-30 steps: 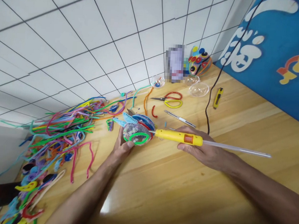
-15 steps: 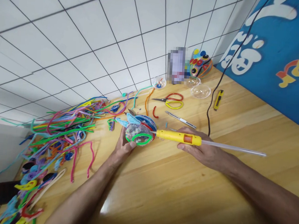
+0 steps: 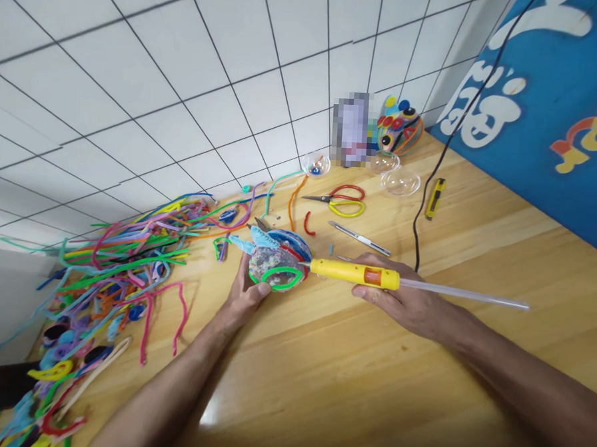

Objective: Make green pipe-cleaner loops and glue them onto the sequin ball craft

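Note:
My left hand [image 3: 248, 289] is closed around the near left side of a round craft ball [image 3: 266, 258], its thumb by a green pipe-cleaner loop [image 3: 274, 285]. Light-blue fuzzy points stick out at the ball's left, and blue and red strips curve over its far right side. In my right hand [image 3: 399, 299] lies a yellow glue gun [image 3: 343, 271], with a long clear glue stick [image 3: 467, 294] out of its back end. The gun's metal nozzle touches or nearly touches the ball's right side, by the red strip; I cannot tell which. Most right-hand fingers are hidden behind the gun.
A heap of pipe cleaners [image 3: 132, 248] spreads along the left of the wooden table. Beyond the ball lie scissors [image 3: 340, 200], a craft knife [image 3: 358, 238], clear domes [image 3: 401, 182] and a decorated ball [image 3: 399, 129]. A yellow cutter [image 3: 434, 199] lies right of the black cord [image 3: 418, 223].
Almost nothing differs. The whole view has shifted very slightly left, and the glue gun's nozzle stays at the ball's right side.

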Available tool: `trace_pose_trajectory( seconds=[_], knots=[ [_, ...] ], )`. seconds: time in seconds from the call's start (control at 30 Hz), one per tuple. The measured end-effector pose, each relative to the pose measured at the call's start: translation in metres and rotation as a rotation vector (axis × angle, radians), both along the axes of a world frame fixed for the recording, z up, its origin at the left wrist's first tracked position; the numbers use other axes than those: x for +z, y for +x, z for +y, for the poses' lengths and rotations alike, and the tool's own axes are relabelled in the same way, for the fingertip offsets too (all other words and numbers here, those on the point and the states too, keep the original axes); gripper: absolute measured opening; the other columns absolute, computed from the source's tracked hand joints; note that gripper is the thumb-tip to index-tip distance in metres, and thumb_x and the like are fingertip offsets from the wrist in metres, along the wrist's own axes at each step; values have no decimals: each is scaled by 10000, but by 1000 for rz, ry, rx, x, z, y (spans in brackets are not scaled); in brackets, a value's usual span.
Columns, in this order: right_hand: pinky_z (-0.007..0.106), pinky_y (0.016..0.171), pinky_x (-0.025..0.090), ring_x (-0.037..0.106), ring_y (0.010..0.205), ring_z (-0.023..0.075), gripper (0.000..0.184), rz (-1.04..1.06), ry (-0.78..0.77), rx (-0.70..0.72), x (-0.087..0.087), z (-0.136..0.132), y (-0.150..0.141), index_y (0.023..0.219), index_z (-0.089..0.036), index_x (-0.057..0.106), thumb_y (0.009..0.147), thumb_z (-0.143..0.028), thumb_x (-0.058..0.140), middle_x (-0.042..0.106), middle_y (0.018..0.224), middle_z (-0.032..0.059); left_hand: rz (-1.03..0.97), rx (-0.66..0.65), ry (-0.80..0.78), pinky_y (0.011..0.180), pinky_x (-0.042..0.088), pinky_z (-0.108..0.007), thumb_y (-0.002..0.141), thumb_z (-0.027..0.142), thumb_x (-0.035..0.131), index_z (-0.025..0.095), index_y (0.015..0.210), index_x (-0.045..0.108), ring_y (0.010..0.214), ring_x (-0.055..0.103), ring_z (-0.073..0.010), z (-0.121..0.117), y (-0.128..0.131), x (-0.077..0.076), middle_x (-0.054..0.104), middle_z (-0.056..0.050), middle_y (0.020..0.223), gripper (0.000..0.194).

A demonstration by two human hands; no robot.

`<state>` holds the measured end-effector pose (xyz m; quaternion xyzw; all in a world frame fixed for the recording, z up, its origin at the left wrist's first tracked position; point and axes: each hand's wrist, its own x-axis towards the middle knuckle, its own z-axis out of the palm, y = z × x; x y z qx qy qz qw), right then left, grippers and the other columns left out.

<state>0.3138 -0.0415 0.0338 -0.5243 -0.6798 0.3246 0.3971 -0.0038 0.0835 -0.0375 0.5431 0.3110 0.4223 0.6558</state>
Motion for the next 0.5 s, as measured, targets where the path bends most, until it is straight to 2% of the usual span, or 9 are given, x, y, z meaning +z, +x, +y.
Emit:
trace_pose_trajectory(
  seconds=[0.5],
  knots=[
    [315,704,463,574,728,166,182,14,-7,2,-5,0,0,928,-264,609,1063,-375,659,634,845,-23,1,14,-14,1145,603,-487,695,590,995,305,1493,608,1347,705,-358,2,0,-3,720,-92,1462,932]
  ],
)
